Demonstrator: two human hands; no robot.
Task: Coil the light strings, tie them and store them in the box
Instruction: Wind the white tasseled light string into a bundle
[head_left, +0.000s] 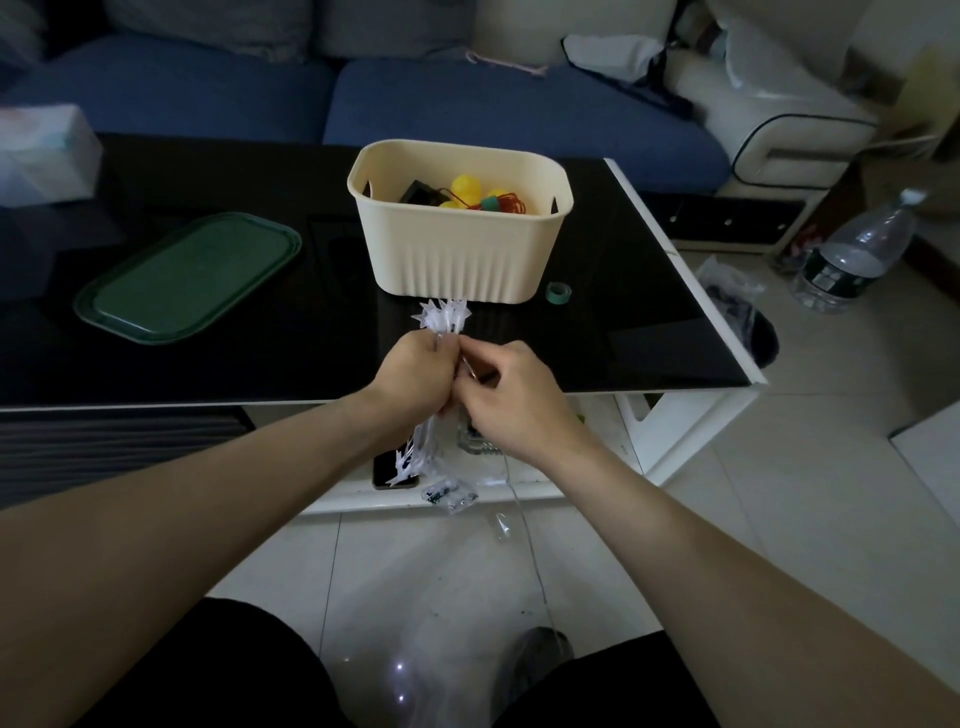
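Gripping bundled light string (441, 318), both hands (457, 384) curled.

Non-task items, placed from the fingers:
- Green tray (187, 278): well to the left, flat on the black tabletop (649, 332).
- Green tape roll (558, 292): ahead and right.
- Water bottle (857, 254): far right, on the floor.
- Tissue pack (44, 150): far left.
- Blue sofa (467, 104): beyond.

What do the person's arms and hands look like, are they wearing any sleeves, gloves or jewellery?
Both forearms are bare up to the picture's edge, with no sleeves in view. The left hand and right hand wear no gloves, and no rings, watch or bracelet show. The fingers have short nails.
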